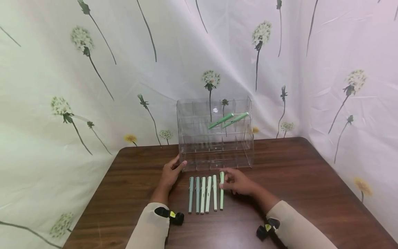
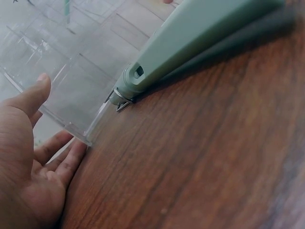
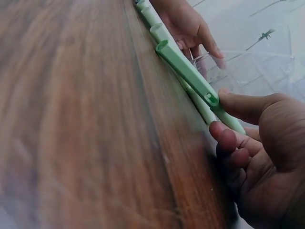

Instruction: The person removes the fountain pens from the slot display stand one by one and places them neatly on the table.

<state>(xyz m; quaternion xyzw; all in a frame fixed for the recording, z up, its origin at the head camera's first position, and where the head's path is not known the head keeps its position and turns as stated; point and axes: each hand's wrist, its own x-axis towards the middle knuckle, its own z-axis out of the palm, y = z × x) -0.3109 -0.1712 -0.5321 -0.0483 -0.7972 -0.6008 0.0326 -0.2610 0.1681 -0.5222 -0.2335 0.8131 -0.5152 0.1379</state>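
A clear acrylic pen rack (image 1: pixel 214 138) with several tiers stands toward the back of the table. My left hand (image 1: pixel 171 174) holds its lower left corner, thumb at the front and the other fingers along the outer side. With thumb and fingers, my right hand (image 1: pixel 239 181) pinches the clip end of a green pen (image 1: pixel 221 193), the rightmost in a row before the rack. Beside it lie pale green pens (image 1: pixel 208 195) and two grey-blue pens (image 1: pixel 191 195), all roughly parallel. In the right wrist view the pinched pen (image 3: pixel 186 69) slants beside the others.
Two green pens, one darker (image 1: pixel 220 121) and one lighter (image 1: pixel 236 119), lie slanted on an upper tier of the rack. The brown wooden table (image 1: pixel 124 193) ends at a white curtain (image 1: pixel 149 79) printed with dandelions.
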